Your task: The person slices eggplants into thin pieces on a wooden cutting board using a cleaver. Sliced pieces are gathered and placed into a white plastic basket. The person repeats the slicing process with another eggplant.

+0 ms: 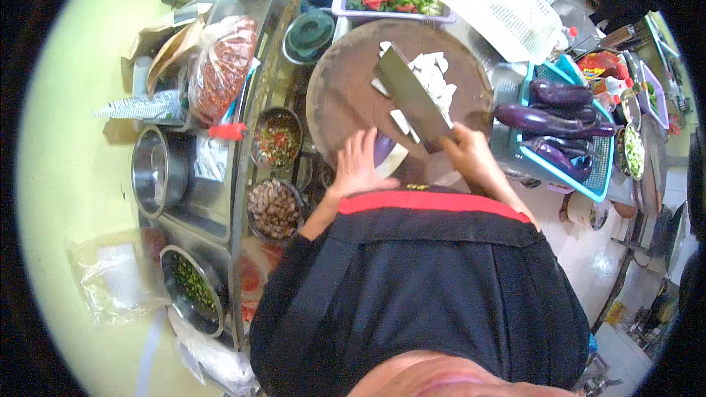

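Observation:
My right hand (469, 149) grips the handle of a broad cleaver (416, 94), its blade slanting up and left over a round wooden chopping block (345, 80). White cut pieces (433, 71) are heaped along the far right side of the blade, and a few more slices (404, 124) lie on its near side. At the block's near edge my left hand (358, 165) has its fingers spread. A cut piece of purple eggplant (382, 148) with a pale face sits by its thumb and forefinger; whether they press on it is unclear.
To the right a blue plastic basket (598, 176) holds whole eggplants (551, 118). Behind the block stand a lilac basket (339, 0) of chopped vegetables and a white perforated basket (496, 5). Leftward are bowls of chopped food (276, 207), a steel pot (151, 171) and a bag of chili flakes (229, 66).

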{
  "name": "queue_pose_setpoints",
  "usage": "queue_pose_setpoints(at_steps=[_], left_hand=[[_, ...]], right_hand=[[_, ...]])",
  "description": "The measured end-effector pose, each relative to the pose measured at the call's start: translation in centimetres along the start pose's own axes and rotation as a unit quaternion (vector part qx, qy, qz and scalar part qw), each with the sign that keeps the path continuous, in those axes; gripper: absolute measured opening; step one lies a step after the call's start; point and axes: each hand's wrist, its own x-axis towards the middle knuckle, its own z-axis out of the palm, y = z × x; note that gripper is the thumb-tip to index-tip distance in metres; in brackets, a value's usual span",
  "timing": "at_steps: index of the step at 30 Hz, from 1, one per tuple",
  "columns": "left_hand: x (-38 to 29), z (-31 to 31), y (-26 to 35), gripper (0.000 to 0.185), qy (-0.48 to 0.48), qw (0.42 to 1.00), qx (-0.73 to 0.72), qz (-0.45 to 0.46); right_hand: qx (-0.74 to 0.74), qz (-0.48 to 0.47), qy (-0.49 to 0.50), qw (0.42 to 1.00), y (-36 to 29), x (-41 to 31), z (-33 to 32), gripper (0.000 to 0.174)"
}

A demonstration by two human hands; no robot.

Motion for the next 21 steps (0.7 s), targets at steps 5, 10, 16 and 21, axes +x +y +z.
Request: queue_pose_setpoints(at_steps=[5, 10, 16, 21], left_hand=[[-0.2, 2.3, 1.1, 0.120, 0.003, 0.999, -0.005, -0.044], [0.8, 3.4, 1.4, 0.110, 0.009, 0.998, 0.003, -0.067], [2.8, 4.0, 2.3, 0.112, 0.051, 0.997, -0.038, -0.033], [2.3, 3.8, 1.9, 0.119, 0.092, 0.996, -0.007, -0.012]], right_hand=[[-0.163, -0.020, -0.041, 0.986, 1.8, 1.0, 2.2, 0.023], [-0.200, -0.079, -0.043, 0.976, 3.1, 2.7, 2.0, 0.027], [-0.230, -0.023, -0.045, 0.972, 3.5, 4.1, 0.9, 0.024], [-0.237, -0.015, -0.038, 0.971, 3.8, 4.2, 1.1, 0.027]])
